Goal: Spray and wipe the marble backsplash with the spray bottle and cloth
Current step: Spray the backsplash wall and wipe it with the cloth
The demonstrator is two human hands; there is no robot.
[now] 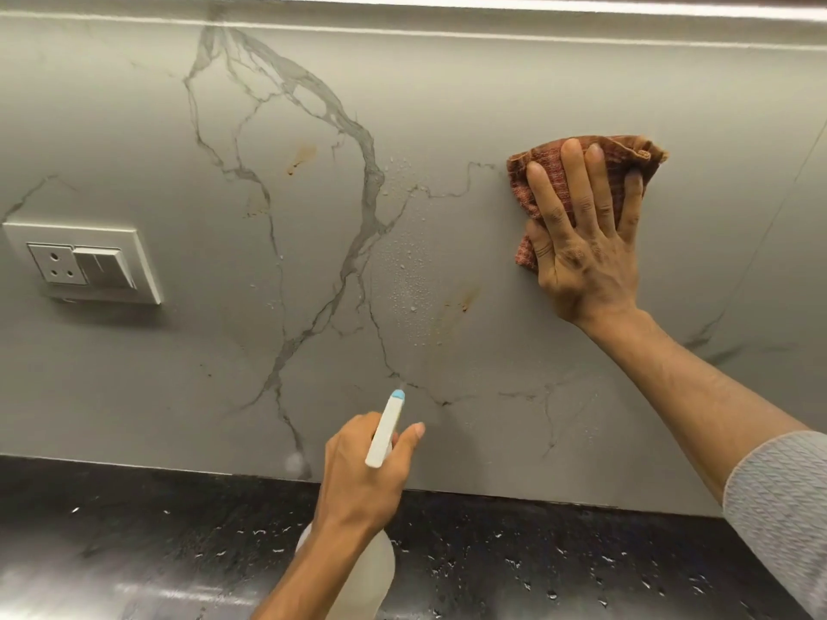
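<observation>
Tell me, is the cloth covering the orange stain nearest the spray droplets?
No, the cloth under the right hand is pressed to the backsplash right of the uncovered orange stain.

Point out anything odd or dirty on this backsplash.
Two orange-brown smears mark the marble backsplash: one upper stain, one lower stain beside spray droplets. Neither is wiped yet.

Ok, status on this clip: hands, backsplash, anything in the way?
Left hand aiming spray bottle. Right hand pressing cloth flat on backsplash. Two orange stains unwiped. Socket off left.
</observation>
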